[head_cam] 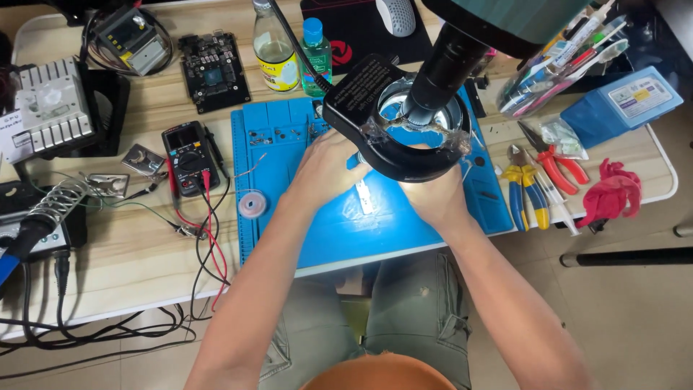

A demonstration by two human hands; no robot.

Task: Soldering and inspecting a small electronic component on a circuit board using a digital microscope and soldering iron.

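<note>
Both my hands rest on a blue work mat under a black microscope head with a ring light. My left hand lies at the left of the lit spot, fingers curled under the ring. My right hand sits at the right of it, fingertips hidden by the ring light. Between the hands lies a small bright metal piece on the mat. Whether either hand grips anything is hidden.
A multimeter with red and black leads lies left of the mat, beside a solder reel. A circuit board, two bottles stand behind. Pliers and cutters, a red cloth, a blue box lie right.
</note>
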